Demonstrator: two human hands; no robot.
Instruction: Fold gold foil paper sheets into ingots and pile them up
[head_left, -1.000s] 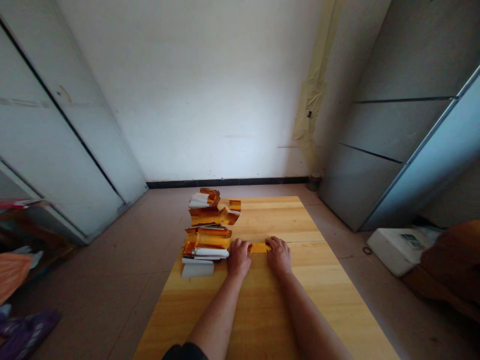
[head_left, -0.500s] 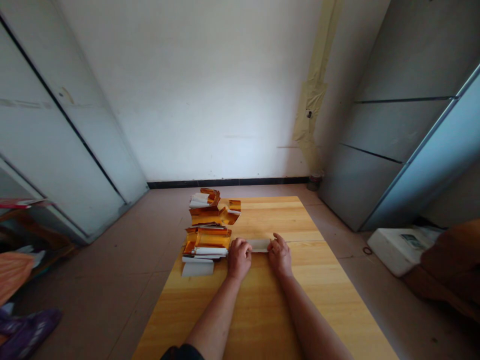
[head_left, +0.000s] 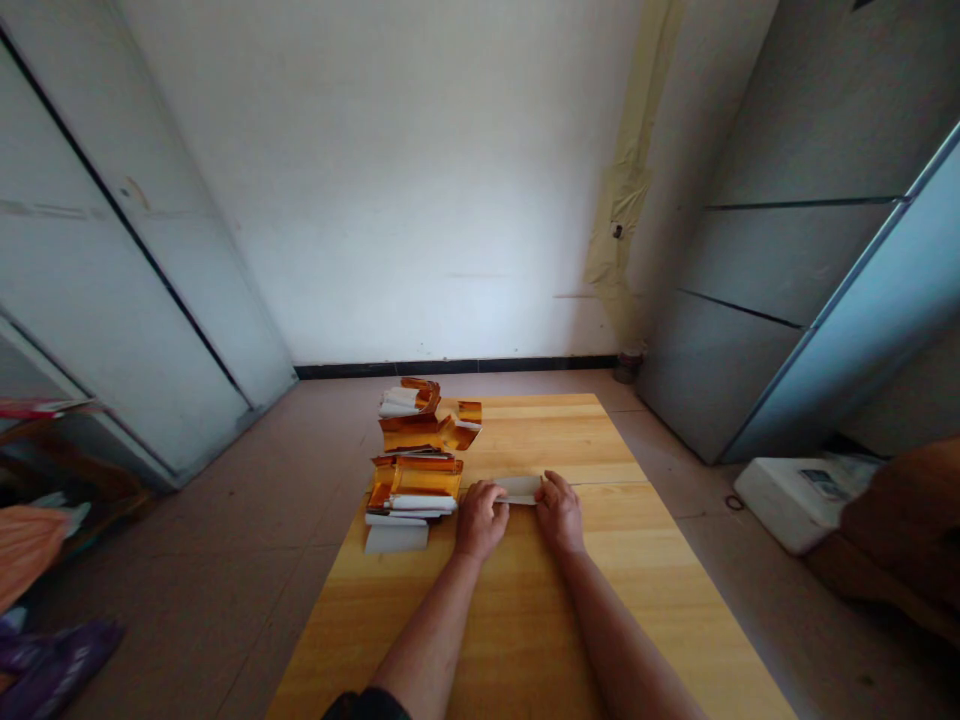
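Note:
Both my hands rest on the wooden table point(head_left: 540, 435), with a pale strip of folded foil-backed paper point(head_left: 519, 489) held between them. My left hand point(head_left: 480, 520) grips the strip's left end, and my right hand point(head_left: 560, 515) grips its right end. Just left of my left hand stands a pile of folded gold foil and white paper pieces point(head_left: 415, 488). Behind it sits a smaller pile of the same gold and white pieces point(head_left: 410, 420). A flat white paper piece point(head_left: 396, 538) lies at the pile's near end.
Grey metal cabinets point(head_left: 750, 300) stand along the right and a pale cabinet point(head_left: 135, 250) along the left. A white foam box point(head_left: 802, 503) and brown cloth point(head_left: 907, 520) lie low at the right. A purple slipper point(head_left: 56, 665) lies at the lower left.
The strip has turned over, showing its pale side instead of gold. Both hands still hold it and have barely moved since the previous frame.

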